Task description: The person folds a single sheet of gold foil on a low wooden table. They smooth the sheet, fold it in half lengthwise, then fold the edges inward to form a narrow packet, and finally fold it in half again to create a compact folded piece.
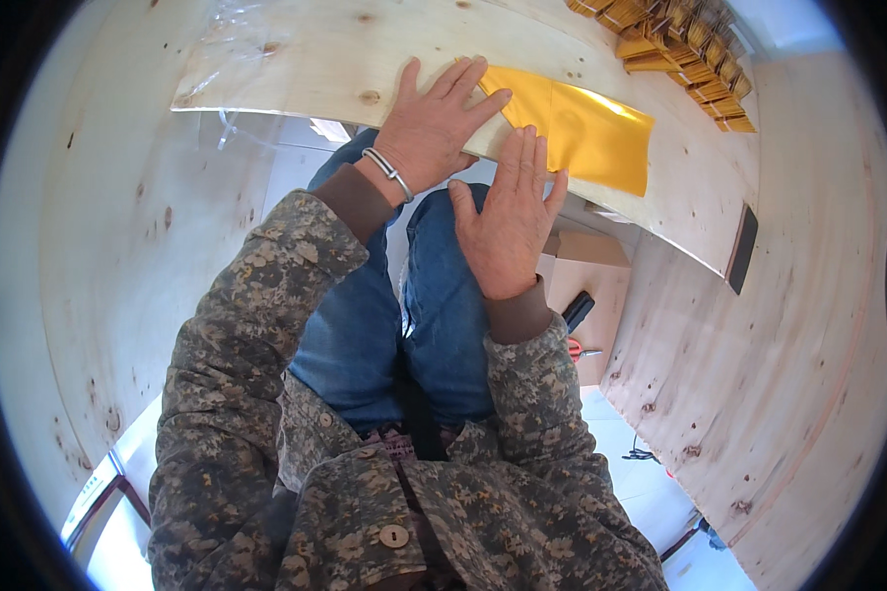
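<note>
A smooth yellow sheet (601, 138) with a slight sheen and a crease across it lies flat on the wooden table (345, 64), along its near edge. I cannot tell whether it is paper or cloth. My left hand (432, 126), with a silvery bracelet at the wrist, rests palm down at the sheet's left end, fingers spread. Lower and to the right, my right hand (511, 215) has its fingers stretched out, their tips on the sheet's near edge. Neither hand grips anything that shows.
Bundles of folded yellow pieces (695, 54) stand in rows at the far right. Clear plastic film (241, 30) lies at the far left. Below the table, a cardboard box (601, 271) carries a black object (579, 310) and red-handled scissors (575, 349). Wooden panels (759, 325) enclose both sides.
</note>
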`<action>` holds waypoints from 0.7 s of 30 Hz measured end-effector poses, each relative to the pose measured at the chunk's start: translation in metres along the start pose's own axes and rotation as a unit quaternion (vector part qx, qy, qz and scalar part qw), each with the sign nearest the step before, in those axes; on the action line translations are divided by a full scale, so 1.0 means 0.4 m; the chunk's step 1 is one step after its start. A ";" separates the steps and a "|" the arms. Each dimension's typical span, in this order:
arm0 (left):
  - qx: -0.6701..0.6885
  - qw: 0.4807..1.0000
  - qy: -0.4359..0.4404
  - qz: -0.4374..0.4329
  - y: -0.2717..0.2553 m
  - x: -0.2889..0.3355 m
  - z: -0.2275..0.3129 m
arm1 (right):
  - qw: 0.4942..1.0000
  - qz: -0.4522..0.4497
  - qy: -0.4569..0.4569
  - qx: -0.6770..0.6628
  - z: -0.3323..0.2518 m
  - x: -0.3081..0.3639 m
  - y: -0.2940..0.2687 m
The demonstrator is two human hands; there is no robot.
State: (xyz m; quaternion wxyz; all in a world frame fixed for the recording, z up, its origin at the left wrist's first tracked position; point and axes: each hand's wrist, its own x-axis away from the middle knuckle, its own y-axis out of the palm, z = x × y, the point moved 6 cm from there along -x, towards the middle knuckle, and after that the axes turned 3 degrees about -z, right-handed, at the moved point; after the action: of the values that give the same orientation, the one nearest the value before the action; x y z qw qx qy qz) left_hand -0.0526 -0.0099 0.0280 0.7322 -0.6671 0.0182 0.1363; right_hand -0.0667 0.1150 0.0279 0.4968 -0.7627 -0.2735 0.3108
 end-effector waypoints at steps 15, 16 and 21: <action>-0.034 0.998 -0.046 0.034 0.005 -0.004 0.000 | 1.000 -0.008 -0.004 -0.004 0.019 0.017 -0.007; -0.031 0.998 -0.046 0.037 0.003 -0.003 0.002 | 1.000 -0.009 -0.001 -0.005 0.022 0.024 -0.009; -0.025 0.998 -0.044 0.029 0.003 -0.003 0.003 | 1.000 -0.001 -0.010 -0.016 0.029 0.042 -0.023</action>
State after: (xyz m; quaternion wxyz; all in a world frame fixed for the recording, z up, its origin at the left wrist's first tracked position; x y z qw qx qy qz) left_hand -0.0543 -0.0089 0.0272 0.7108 -0.6780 0.0022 0.1874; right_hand -0.0653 0.1372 0.0293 0.4822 -0.7671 -0.2840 0.3136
